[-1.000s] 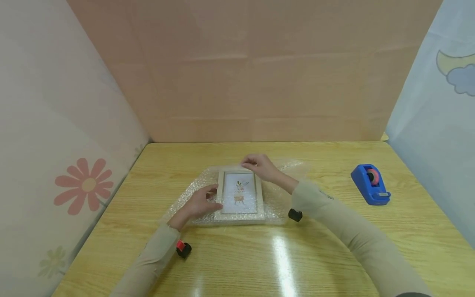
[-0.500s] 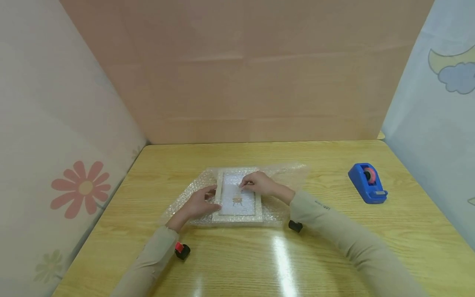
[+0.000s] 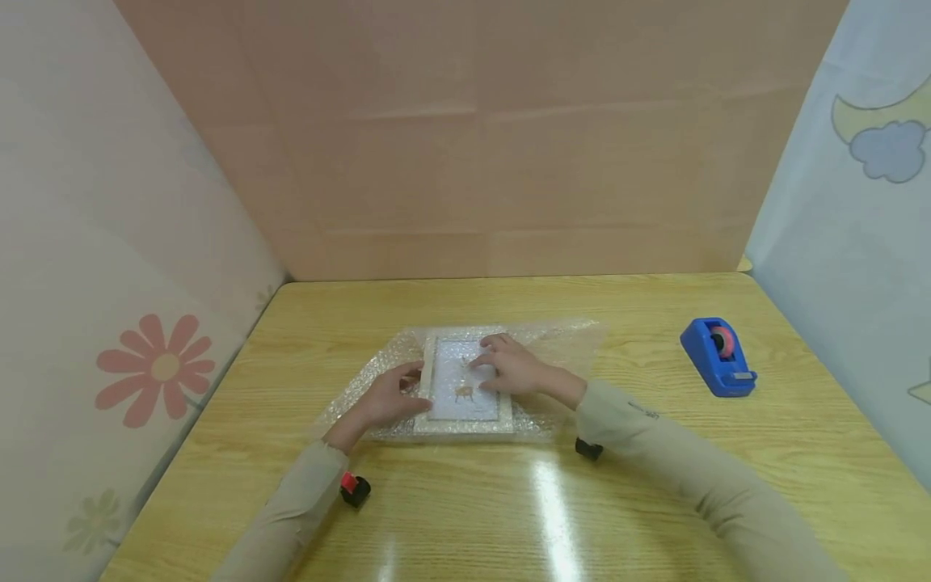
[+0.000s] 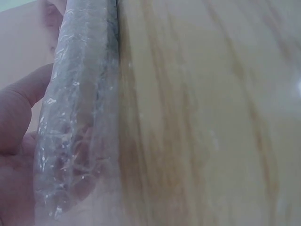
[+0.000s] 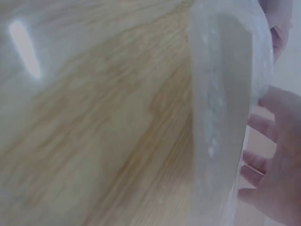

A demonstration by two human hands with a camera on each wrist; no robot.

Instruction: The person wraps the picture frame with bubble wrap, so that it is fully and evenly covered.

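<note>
In the head view, a pale-rimmed picture frame (image 3: 465, 425) with a small plant print lies on the table under clear bubble wrap (image 3: 385, 360). My left hand (image 3: 385, 399) grips its left edge, thumb on the near side and fingers curved further up. Through the bubble wrap (image 4: 75, 103) in the left wrist view, part of the left hand (image 4: 19, 141) shows. On top of the picture, toward its right side, my right hand (image 3: 518, 369) rests with spread fingers. The right wrist view shows the right hand's fingers (image 5: 263, 129) touching the wrapped top.
A blue tape dispenser (image 3: 718, 357) with a pink roll stands at the right of the wooden table (image 3: 465, 517). Loose bubble wrap spreads out right of the picture frame. Dark wrist devices (image 3: 355, 490) sit under both sleeves. Cloth walls close in the back and sides.
My right hand has come down from the frame's far edge onto the picture, drawing wrap over it, and its pinched fingers have spread. The left hand has stayed at the left edge.
</note>
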